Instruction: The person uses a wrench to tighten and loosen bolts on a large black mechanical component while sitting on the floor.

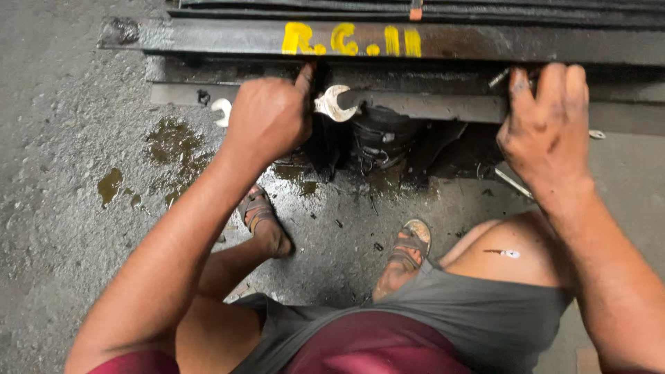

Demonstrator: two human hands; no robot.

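At eleven o'clock, left hand (270, 114) clenched around silver spanner (332, 102) under dark steel beam (485, 43); at two o'clock, right hand (547, 128) gripping beam edge.

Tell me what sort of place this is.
Probably a vehicle repair workshop: an oil-stained concrete floor, stacked steel bars, and the left hand holding an open-ended spanner.
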